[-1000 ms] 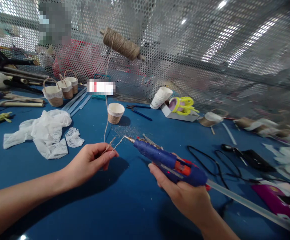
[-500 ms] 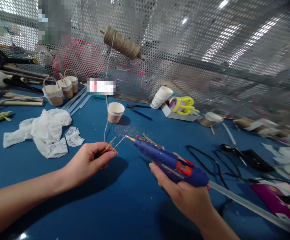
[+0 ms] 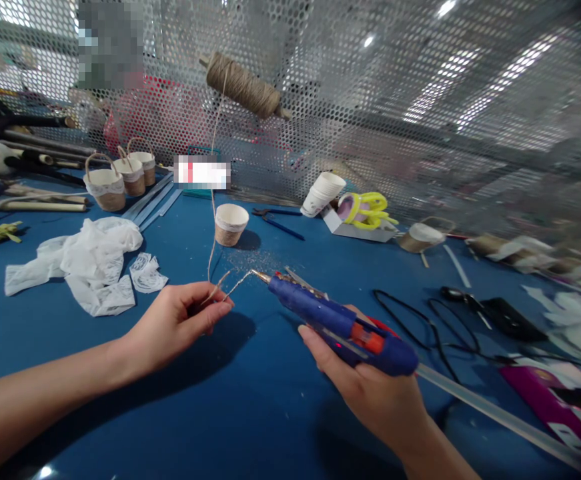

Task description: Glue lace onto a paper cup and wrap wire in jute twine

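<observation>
Working left to right from my remote seat. Crumpled lace (image 3: 97, 257) lies on the blue table (image 3: 270, 417), well apart from the left hand (image 3: 183, 317). That hand pinches string (image 3: 239, 285) between thumb and fingers; a line of it climbs to the spool (image 3: 243, 85), passing beside the paper cup (image 3: 229, 231). Two short ends poke out past the pinch. The longer slants up rightward, whitish along its length, its tip at the nozzle (image 3: 261, 277) of the glue gun (image 3: 315, 308). Firm contact or a hair's gap, I cannot tell. Right hand (image 3: 375, 393) is wrapped around the gun's handle; how hard it squeezes is hidden. Glue stick (image 3: 500, 412) trails out behind. To do this well, I would steady the pinch, squeeze gently, lay a thin, even bead, and stop short of the fingers, since the metal probably runs hot.
</observation>
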Tool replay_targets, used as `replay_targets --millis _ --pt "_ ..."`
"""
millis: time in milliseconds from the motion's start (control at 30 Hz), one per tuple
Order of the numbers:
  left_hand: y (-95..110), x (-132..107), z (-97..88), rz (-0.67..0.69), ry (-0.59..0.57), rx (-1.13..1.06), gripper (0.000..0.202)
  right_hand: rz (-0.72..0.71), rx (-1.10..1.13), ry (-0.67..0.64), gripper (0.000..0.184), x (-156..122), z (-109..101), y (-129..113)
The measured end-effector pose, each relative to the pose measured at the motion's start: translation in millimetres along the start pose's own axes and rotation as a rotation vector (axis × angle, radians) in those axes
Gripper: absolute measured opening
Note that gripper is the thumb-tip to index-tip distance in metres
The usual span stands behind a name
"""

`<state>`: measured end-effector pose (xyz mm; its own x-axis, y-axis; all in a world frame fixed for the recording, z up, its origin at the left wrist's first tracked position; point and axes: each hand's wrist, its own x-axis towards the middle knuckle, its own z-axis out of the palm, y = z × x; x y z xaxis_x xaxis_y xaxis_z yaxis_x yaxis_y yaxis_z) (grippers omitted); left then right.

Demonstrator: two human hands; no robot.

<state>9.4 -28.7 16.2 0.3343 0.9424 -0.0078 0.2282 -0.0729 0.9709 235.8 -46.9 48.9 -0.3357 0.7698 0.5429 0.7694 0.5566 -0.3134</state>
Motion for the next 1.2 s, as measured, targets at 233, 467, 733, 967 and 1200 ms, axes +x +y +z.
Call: replay_targets --millis 233,467,733,967,1200 --pt "-1.4 -0.5 -0.2 0.006 0.009 0.023 0.026 0.049 0.032 -0.008 0.02 -3.5 0.4 -0.3" --pt "-2.3 -0.5 0.3 0.03 0.031 0.028 0.024 0.117 0.099 -0.004 0.012 -4.2 0.6 -0.2" --pt "-2.4 -1.1 0.2 0.015 0.025 0.039 0.026 0.121 0.085 -0.021 0.011 -6.9 1.2 3.3" --pt "-0.2 -0.6 0.4 0.018 0.008 0.027 0.027 0.051 0.044 -0.021 0.017 -3.4 -0.9 -1.4" --pt "-0.3 -0.3 0.6 0.01 0.003 0.009 0.028 0.042 0.007 0.005 0.022 -5.6 0.1 0.0"
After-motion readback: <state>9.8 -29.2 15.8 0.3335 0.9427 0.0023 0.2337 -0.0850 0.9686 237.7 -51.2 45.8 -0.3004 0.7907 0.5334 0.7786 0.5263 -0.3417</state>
